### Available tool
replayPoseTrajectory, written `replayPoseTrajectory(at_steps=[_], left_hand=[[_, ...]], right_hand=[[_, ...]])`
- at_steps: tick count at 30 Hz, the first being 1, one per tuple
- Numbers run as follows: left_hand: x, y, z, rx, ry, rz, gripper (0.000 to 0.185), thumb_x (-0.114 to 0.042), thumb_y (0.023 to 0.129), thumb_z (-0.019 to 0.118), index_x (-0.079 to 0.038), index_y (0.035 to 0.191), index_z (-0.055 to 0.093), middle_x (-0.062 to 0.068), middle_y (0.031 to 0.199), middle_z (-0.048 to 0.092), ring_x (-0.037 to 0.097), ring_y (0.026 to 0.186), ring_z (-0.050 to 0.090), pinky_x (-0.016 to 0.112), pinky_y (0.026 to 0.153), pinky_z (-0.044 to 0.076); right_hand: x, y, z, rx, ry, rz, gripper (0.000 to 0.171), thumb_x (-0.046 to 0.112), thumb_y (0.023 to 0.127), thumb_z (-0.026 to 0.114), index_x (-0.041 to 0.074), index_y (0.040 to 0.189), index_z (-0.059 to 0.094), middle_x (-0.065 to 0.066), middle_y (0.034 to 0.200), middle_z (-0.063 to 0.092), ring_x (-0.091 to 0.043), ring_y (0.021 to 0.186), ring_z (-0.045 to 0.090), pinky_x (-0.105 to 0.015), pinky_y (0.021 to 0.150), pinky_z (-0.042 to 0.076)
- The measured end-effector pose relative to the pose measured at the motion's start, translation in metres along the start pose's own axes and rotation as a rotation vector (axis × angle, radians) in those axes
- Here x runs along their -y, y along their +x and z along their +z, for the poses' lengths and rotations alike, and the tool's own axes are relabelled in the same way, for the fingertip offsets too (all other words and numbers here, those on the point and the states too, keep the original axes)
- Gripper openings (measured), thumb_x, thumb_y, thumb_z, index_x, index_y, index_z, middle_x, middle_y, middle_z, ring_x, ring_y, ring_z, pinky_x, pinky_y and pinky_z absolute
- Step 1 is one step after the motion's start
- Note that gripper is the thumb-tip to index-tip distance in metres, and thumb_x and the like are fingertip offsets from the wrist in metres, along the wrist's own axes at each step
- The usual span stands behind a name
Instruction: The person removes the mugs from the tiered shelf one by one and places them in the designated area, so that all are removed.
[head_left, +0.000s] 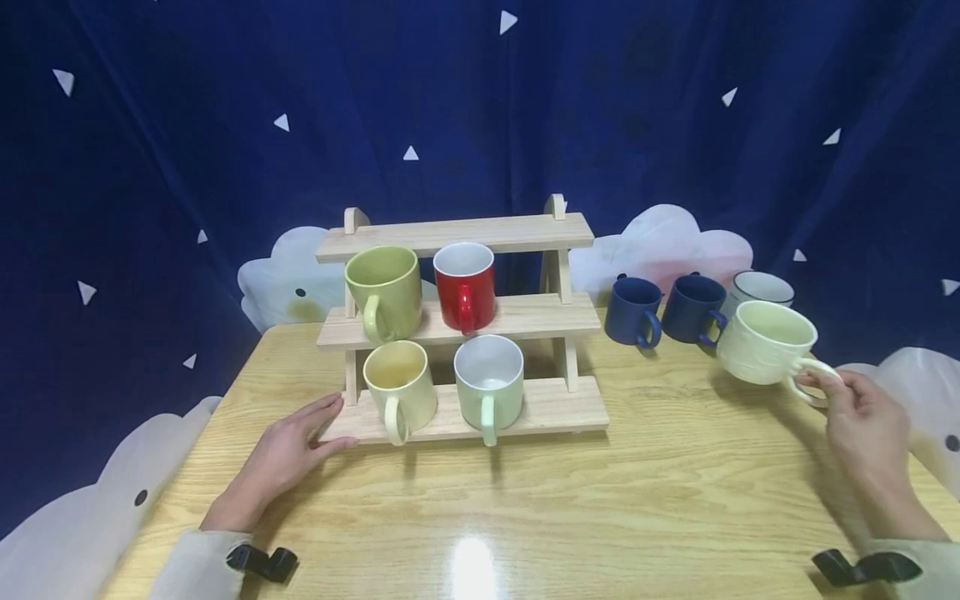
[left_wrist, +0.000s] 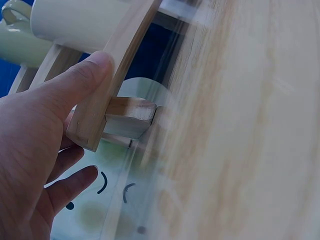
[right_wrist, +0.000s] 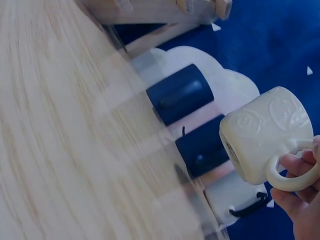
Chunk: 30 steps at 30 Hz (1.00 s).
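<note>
My right hand (head_left: 870, 421) pinches the handle of a pale cream mug (head_left: 765, 346), held off the table and slightly tilted. Embossed patterns show on that mug's side in the right wrist view. At the left end of the wooden three-tier rack (head_left: 457, 323), my left hand (head_left: 288, 454) grips the bottom board, thumb along its front edge and fingers behind. On that board stand a yellow mug (head_left: 401, 387) and a pale mint mug (head_left: 489, 385). The middle board bears a green mug (head_left: 386, 292) and a red mug (head_left: 465, 287). Handles of these mugs face me.
Two navy mugs (head_left: 633, 310) stand right of the rack near the table's back edge. Beside them a white mug with a dark rim (head_left: 761, 287) is partly hidden behind the cream mug. A dark blue curtain (head_left: 465, 100) hangs behind the wooden table (head_left: 600, 508).
</note>
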<state>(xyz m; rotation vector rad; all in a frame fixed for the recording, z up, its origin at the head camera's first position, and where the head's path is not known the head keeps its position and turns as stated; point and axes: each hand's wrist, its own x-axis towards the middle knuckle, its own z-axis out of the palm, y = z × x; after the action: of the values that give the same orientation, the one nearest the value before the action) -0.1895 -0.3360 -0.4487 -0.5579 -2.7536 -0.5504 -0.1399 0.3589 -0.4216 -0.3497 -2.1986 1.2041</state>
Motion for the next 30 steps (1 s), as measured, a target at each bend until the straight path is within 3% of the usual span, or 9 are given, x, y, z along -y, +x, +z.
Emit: replayPoseTrajectory(at_steps=[7,16,23,30], left_hand=[[-0.001,0.0,0.0,-0.002,-0.002,0.001,0.071,-0.05,0.085,0.072,-0.004,0.137,0.056,0.013,0.14,0.054,0.039,0.125,0.052,0.056,0.102,0.042],[0.0,0.0,0.0,-0.007,0.0,0.011,0.071,-0.049,0.085,0.072,-0.003,0.136,0.057,0.013,0.14,0.054,0.038,0.124,0.052,0.056,0.101,0.042],[0.0,-0.001,0.001,-0.009,-0.001,0.004,0.071,-0.05,0.085,0.072,-0.005,0.137,0.057,0.012,0.14,0.054,0.038,0.124,0.053,0.056,0.101,0.042],[-0.002,0.0,-0.001,-0.003,-0.007,-0.006,0.071,-0.051,0.085,0.072,-0.004,0.137,0.056,0.012,0.141,0.054,0.039,0.124,0.052,0.057,0.101,0.041]], right_hand=[[-0.014,0.005,-0.011,-0.026,-0.083,0.015,0.02,0.03,0.102,0.053,0.019,0.097,0.069,0.04,0.082,0.058,0.013,0.08,0.05,-0.002,0.065,0.034],[-0.034,0.011,-0.023,-0.009,-0.151,0.065,0.02,0.036,0.101,0.053,0.03,0.091,0.07,0.041,0.08,0.054,0.001,0.071,0.043,-0.014,0.059,0.03],[-0.045,0.011,-0.028,-0.014,-0.087,0.16,0.025,0.039,0.1,0.055,0.019,0.101,0.069,0.026,0.075,0.059,-0.007,0.07,0.04,-0.022,0.055,0.031],[-0.057,0.01,-0.034,-0.006,-0.063,0.207,0.029,0.045,0.1,0.052,0.021,0.104,0.067,0.006,0.065,0.054,-0.012,0.052,0.043,-0.033,0.04,0.034]])
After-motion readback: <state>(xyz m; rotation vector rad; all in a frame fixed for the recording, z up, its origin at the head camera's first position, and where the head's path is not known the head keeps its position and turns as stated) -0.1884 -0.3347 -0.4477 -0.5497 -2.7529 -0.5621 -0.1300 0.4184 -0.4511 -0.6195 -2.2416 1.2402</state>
